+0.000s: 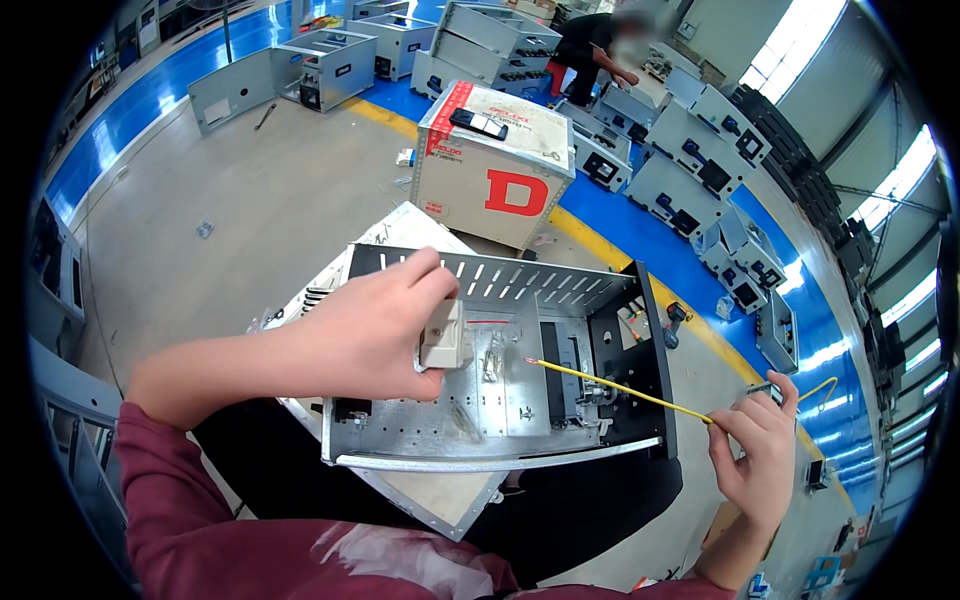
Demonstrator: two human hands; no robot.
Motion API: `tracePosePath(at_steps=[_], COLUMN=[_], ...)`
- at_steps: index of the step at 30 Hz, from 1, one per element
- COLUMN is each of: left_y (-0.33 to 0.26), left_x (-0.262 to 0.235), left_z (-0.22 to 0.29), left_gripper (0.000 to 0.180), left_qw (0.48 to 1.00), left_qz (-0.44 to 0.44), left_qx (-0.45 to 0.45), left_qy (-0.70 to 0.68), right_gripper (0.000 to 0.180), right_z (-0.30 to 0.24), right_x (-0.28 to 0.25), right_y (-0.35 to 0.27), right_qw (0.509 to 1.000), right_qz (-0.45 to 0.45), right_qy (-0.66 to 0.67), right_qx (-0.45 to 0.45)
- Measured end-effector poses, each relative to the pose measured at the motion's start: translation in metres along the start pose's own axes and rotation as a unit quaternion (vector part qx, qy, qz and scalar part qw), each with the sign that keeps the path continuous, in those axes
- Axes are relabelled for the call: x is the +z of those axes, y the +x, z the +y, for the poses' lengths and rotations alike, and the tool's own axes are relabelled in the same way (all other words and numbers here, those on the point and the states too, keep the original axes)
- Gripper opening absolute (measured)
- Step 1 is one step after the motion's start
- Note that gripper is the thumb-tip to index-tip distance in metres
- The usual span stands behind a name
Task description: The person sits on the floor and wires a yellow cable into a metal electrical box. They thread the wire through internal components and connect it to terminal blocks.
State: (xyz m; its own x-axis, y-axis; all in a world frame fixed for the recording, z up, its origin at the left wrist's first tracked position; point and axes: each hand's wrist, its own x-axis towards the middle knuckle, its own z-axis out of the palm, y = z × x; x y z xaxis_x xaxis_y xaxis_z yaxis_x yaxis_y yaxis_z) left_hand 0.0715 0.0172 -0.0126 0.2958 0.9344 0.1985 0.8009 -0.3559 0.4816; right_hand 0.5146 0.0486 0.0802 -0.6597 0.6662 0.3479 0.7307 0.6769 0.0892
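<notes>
Your left hand (370,330) is clenched around a small beige plastic block-shaped component (441,336), held just above the open grey sheet-metal chassis with a slotted black rear wall (560,283). Your right hand (757,452) pinches a thin yellow wire (620,388) between thumb and forefinger (its free end reaches over the chassis floor). A white cardboard box (495,165) stands beyond.

Left hand (375,330) grips a beige part (442,337), perhaps a switch; right hand (757,455) pinches yellow wire (620,388).
</notes>
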Motion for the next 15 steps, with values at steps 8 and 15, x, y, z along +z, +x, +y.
tracePosePath(at_steps=[8, 15], left_y=[-0.004, -0.012], left_x=[0.006, 0.015], left_z=[0.023, 0.028], left_gripper=[0.072, 0.074], left_qw=[0.984, 0.964], left_qz=[0.101, 0.181], left_qx=[0.142, 0.166], left_qy=[-0.023, 0.097], right_gripper=[0.012, 0.008], right_z=[-0.021, -0.049], right_x=[0.030, 0.057], right_y=[0.032, 0.071], right_qw=[0.995, 0.984], right_qz=[-0.013, -0.011], right_qy=[0.013, 0.076], right_qx=[-0.103, -0.161])
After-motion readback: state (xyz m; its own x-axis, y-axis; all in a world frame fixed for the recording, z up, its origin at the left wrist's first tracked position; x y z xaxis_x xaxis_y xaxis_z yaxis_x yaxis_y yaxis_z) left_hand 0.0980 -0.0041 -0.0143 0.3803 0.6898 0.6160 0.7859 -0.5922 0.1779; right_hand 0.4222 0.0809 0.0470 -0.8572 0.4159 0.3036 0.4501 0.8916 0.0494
